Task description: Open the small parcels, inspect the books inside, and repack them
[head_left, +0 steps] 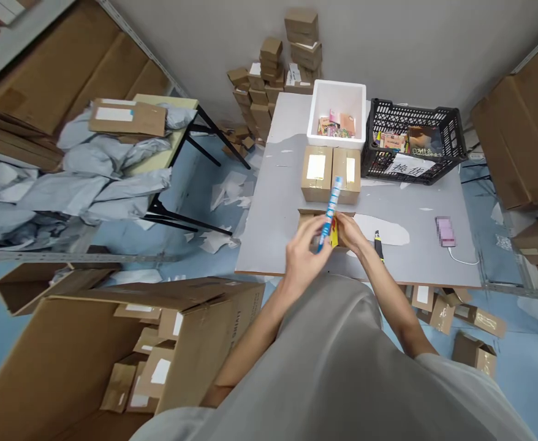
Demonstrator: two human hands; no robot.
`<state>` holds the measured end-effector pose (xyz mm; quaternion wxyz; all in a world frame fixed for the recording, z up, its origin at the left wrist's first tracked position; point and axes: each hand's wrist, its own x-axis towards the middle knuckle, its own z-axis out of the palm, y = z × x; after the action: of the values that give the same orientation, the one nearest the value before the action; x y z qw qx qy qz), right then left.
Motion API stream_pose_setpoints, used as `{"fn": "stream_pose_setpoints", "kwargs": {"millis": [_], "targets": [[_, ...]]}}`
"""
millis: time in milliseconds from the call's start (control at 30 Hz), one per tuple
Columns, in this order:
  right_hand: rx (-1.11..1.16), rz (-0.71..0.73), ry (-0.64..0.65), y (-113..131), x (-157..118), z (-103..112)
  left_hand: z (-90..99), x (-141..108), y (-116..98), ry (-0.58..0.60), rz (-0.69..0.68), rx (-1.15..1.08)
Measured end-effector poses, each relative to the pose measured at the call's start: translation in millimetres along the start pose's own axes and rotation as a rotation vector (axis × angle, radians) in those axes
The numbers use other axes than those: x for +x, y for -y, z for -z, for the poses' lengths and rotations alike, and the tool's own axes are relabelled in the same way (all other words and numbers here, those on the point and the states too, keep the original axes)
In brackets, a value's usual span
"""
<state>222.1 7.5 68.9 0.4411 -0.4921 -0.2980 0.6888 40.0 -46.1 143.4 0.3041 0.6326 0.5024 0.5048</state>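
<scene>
One blue item (331, 210) pinched in left fingers (312, 227); right fingers (346, 225) beside it, grip unclear.

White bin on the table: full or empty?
Neither: the white bin is part-filled. Small, colourful items lie low inside, and its inner walls show bare above them.
</scene>
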Motion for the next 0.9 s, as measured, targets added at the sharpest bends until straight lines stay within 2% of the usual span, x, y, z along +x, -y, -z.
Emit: {"fn": "stream_pose_setpoints", "kwargs": {"millis": [100, 200, 267, 367, 500, 600, 767, 900], "targets": [[0.041, -0.051, 0.004, 7.6, 12.0, 4.8, 15.3, 13.8, 37.7, -0.143, 0.380, -0.287], [0.041, -0.057, 0.027, 11.0, 2.2, 17.3, 21.9, 17.7, 67.1, -0.152, 0.683, -0.547], [0.020, -0.073, 0.046, 9.0, -12.8, 25.8, 20.7, 10.4, 75.1, -0.123, 0.826, -0.661], [0.020, -0.115, 0.078, -1.2, -36.1, 34.2, 13.6, -9.1, 75.4, -0.062, 0.976, -0.764], [0.092, -0.138, 0.073, -20.1, -56.3, 42.8, 5.5, -29.4, 76.4, 0.046, 1.086, -0.795], [0.132, -0.135, 0.017, -27.0, -63.8, 51.7, 2.1, -28.9, 80.0, 0.134, 1.094, -0.751], [0.189, -0.075, -0.067, -14.1, -62.5, 67.4, -8.2, -1.7, 80.1, 0.313, 1.045, -0.656], [0.234, -0.001, -0.125, 14.2, -42.0, 86.0, -32.5, 41.9, 80.5, 0.396, 0.936, -0.671]]}}
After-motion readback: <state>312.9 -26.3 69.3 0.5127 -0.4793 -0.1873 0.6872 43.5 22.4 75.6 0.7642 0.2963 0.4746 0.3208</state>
